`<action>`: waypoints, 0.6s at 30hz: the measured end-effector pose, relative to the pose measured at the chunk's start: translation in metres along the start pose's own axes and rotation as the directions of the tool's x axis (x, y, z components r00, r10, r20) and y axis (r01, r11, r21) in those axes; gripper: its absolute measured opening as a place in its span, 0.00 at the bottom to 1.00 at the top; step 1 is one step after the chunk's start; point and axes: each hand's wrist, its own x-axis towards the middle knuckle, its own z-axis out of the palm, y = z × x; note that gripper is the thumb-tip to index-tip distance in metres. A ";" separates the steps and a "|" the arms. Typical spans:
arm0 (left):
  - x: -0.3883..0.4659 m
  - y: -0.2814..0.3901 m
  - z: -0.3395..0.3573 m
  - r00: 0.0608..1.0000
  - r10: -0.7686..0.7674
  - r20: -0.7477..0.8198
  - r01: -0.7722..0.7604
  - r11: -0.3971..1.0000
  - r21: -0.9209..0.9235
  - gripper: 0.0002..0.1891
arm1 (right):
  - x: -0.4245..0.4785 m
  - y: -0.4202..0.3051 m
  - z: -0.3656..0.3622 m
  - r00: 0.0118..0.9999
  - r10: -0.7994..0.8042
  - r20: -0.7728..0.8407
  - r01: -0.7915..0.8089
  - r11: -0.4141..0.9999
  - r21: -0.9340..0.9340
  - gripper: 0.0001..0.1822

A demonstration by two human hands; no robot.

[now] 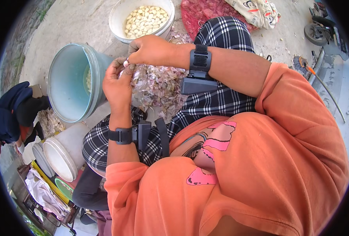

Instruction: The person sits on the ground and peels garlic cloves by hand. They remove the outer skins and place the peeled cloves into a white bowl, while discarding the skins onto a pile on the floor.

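Note:
My left hand holds a small purple-white garlic clove between its thumb and fingertips. More purplish garlic shows in its curled fingers, partly hidden. My right hand comes in from the right, its thumb and finger pinching at the same clove. Below the hands lies a heap of purple-white garlic skins on the ground between my legs. A white bucket of peeled cloves stands just beyond my right hand. Left of my hands is a light-blue bucket, with pale cloves low inside.
A red mesh sack with a printed cloth lies beyond my right knee. At left, a person in dark clothes bends near another skin heap. White buckets and a cart stand lower left; an orange-handled tool lies right.

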 end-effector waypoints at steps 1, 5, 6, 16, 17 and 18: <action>0.000 0.001 0.000 1.000 -0.011 -0.002 0.011 1.000 -0.018 0.13 | -0.002 -0.002 -0.001 1.000 0.020 0.010 -0.020 0.999 0.038 0.16; 0.001 -0.003 -0.005 0.999 0.020 -0.036 -0.019 0.999 0.046 0.12 | 0.001 0.000 -0.002 0.998 0.045 0.053 -0.046 0.999 0.029 0.15; 0.001 -0.005 -0.006 0.998 0.033 -0.045 -0.028 0.994 0.105 0.11 | 0.002 0.002 -0.002 0.997 0.040 0.065 -0.039 0.999 -0.014 0.15; 0.001 -0.005 -0.007 0.983 0.173 -0.056 -0.128 0.877 0.464 0.09 | 0.008 0.012 0.001 0.993 -0.085 0.076 0.097 0.980 -0.171 0.14; 0.000 -0.005 -0.007 0.986 0.155 -0.068 -0.106 0.880 0.462 0.09 | 0.008 0.012 0.001 0.994 -0.077 0.074 0.090 0.979 -0.183 0.14; 0.000 -0.005 -0.006 0.988 0.135 -0.080 -0.084 0.884 0.460 0.09 | 0.008 0.012 0.002 0.995 -0.070 0.073 0.083 0.978 -0.194 0.14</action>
